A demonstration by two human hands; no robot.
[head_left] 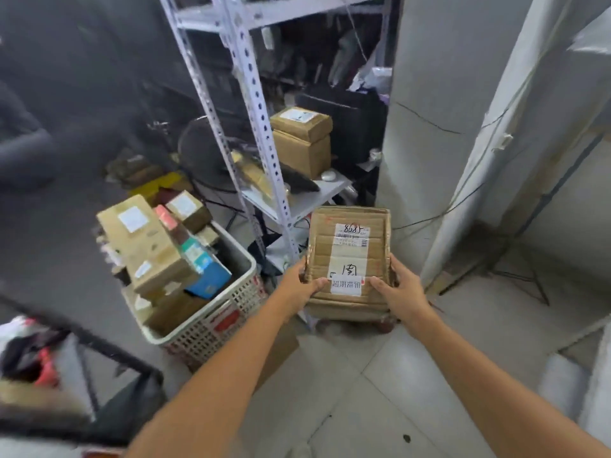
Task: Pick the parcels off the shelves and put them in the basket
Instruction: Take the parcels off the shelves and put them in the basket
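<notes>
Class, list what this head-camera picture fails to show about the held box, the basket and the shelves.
1. Head view: the cardboard box hides its own underside.
2. Head view: the floor of the basket is buried under piled parcels.
3. Head view: the print on the label is too small to read.
4. Head view: goods behind the shelf post are dark and blurred.

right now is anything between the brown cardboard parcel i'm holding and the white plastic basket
Nothing visible blocks the gap; the white perforated shelf post stands behind the brown cardboard parcel. The white lattice basket on its left is heaped above its rim with tan cardboard boxes.
</notes>
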